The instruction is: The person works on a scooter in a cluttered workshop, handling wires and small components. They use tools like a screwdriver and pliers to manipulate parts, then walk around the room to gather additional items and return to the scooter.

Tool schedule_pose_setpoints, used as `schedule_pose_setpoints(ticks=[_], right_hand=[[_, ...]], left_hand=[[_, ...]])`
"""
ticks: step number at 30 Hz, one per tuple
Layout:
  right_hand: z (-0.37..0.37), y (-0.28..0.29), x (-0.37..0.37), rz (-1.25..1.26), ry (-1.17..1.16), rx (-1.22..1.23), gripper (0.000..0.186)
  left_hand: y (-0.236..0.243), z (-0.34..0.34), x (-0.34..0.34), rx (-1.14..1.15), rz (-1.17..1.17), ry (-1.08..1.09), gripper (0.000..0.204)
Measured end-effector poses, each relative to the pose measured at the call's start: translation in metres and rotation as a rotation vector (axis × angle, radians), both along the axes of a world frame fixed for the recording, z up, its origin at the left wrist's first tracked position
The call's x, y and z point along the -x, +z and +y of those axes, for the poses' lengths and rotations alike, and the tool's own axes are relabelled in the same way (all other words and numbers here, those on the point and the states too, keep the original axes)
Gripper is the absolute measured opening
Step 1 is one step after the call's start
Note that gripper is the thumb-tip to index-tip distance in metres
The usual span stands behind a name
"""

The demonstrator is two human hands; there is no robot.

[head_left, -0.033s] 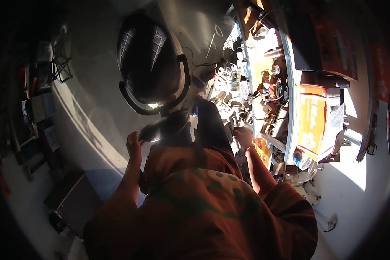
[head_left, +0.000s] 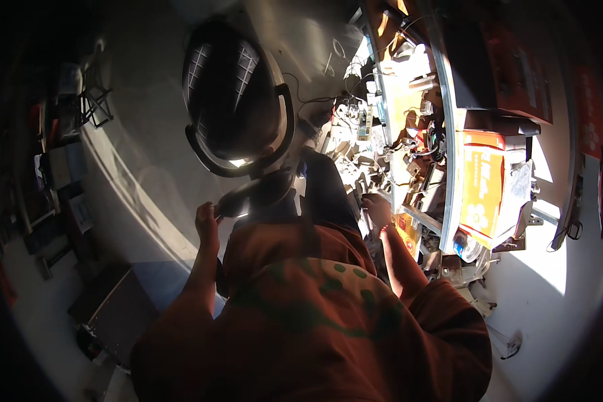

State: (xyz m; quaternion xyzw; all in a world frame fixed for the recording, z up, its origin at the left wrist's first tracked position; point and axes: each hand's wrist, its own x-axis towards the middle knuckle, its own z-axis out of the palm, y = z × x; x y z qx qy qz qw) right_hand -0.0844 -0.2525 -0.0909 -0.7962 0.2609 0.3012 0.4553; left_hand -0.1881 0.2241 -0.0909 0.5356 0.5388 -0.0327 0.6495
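My left hand (head_left: 206, 218) hangs with curled fingers beside the black chair seat (head_left: 254, 192), at its left edge; whether it touches the seat or holds anything is unclear. My right hand (head_left: 376, 209), with a red beaded bracelet at the wrist, is low at my right side, fingers curled, near the front of a cluttered workbench (head_left: 413, 214); what it holds, if anything, is hidden. The chair's black back (head_left: 231, 80) and curved armrests stand in front of me. My dark-trousered legs show between the chair and the bench.
Sunlit parts and cables (head_left: 362, 124) crowd the bench area at right. An orange-and-white box (head_left: 482, 187) and a darker red box (head_left: 516, 67) sit farther right. At far left are dark shelves or racks (head_left: 60, 161), and a dark cabinet (head_left: 114, 308) is at lower left.
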Motion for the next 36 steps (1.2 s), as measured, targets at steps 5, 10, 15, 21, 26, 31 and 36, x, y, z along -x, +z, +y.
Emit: schedule_pose_setpoints(ticks=[5,10,15,21,26,31,36], right_hand=[[-0.014,-0.022,-0.015,-0.030,-0.025,-0.122,0.026],[-0.033,-0.047,-0.026,0.006,-0.050,-0.142,0.021],[-0.047,-0.054,-0.023,0.032,-0.190,-0.327,0.019],[-0.057,-0.057,-0.030,0.109,-0.079,-0.118,0.016],[-0.035,-0.042,-0.085,0.058,0.035,-0.180,0.016],[-0.012,-0.053,-0.157,0.111,0.082,-0.438,0.019],[0.014,-0.046,-0.203,0.113,0.222,-0.354,0.020]], left_hand=[[-0.006,0.013,0.005,-0.028,0.001,0.024,0.027],[-0.011,0.016,0.007,-0.032,0.021,0.050,0.028],[-0.003,0.013,-0.012,-0.034,0.018,0.042,0.030],[0.023,-0.004,-0.052,0.009,-0.081,0.057,0.035],[0.029,-0.017,-0.043,0.031,-0.124,-0.030,0.043],[0.016,-0.031,-0.022,0.123,-0.315,0.189,0.042],[0.018,-0.050,-0.010,0.001,-0.244,0.265,0.021]])
